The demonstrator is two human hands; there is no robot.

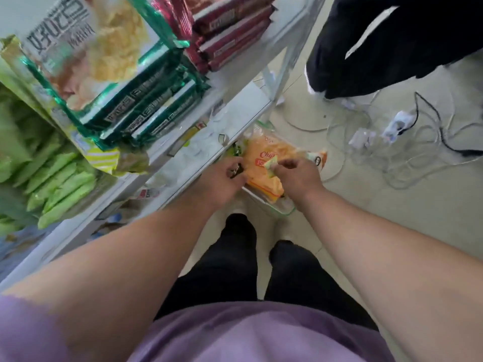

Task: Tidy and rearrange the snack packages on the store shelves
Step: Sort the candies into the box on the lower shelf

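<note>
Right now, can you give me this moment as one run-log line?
left hand: grips dark packet | right hand: pinches small green packet | under hands: orange chips bag at low shelf | floor: cables

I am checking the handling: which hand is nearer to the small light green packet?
Right. The right hand pinches the light green packet over the orange chips bag; the left hand is apart, beside it.

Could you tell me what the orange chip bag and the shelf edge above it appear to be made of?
The orange chip bag looks like thin, glossy plastic film: it crinkles and catches highlights, and its end seam looks clear. The shelf edge appears to be white painted metal, judging by its thin, straight, smooth rail, though blur leaves that open. Both hands, left hand and right hand, are at the bag.
</note>
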